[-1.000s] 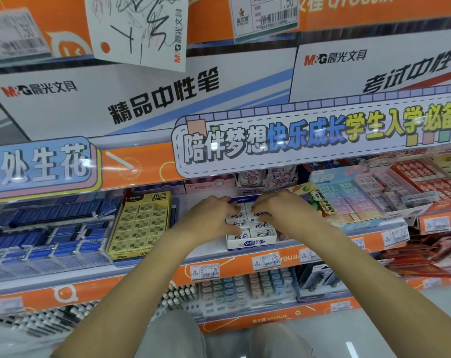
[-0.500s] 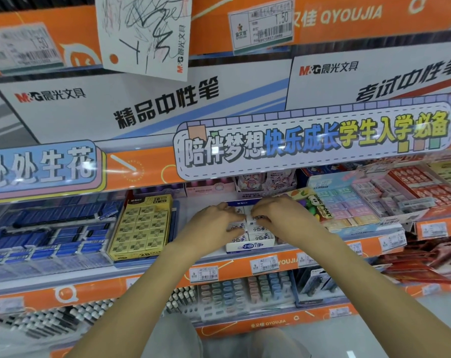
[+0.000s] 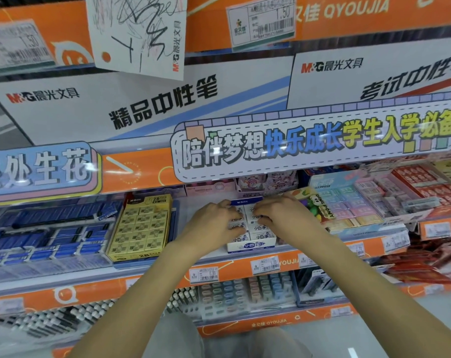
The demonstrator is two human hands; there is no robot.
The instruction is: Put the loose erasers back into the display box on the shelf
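Both the left hand [image 3: 214,223] and the right hand [image 3: 283,218] are pressing flat, fingers spread, grasping nothing, on the white erasers [image 3: 261,235] sitting in the display box [image 3: 252,246] at the shelf [image 3: 167,271] edge, so uneven pressing is risking tipping it off.

1. The white header board [image 3: 147,104] reads "M&G 晨光文具" and "精品中性笔".
2. Its neighbour board [image 3: 374,76] carries "M&G 晨光文具" and "考试中性" (cut off at the edge).
3. The long banner [image 3: 317,140] says "陪伴梦想快乐成长学生入学必备".
4. The blue sign [image 3: 38,169] shows "处处生花".
5. The top orange strip [image 3: 353,9] reads "QYOUJIA"; its price tag [image 3: 261,24] shows 1.50.
6. The yellow box [image 3: 141,226] is marked "M&G" and "2B".
7. The display box [image 3: 252,245] front reads "小白净".
8. Shelf tags show 0.80 [image 3: 204,274] and 1.00 [image 3: 265,264].
9. A pack [image 3: 319,205] says "DING PONY".
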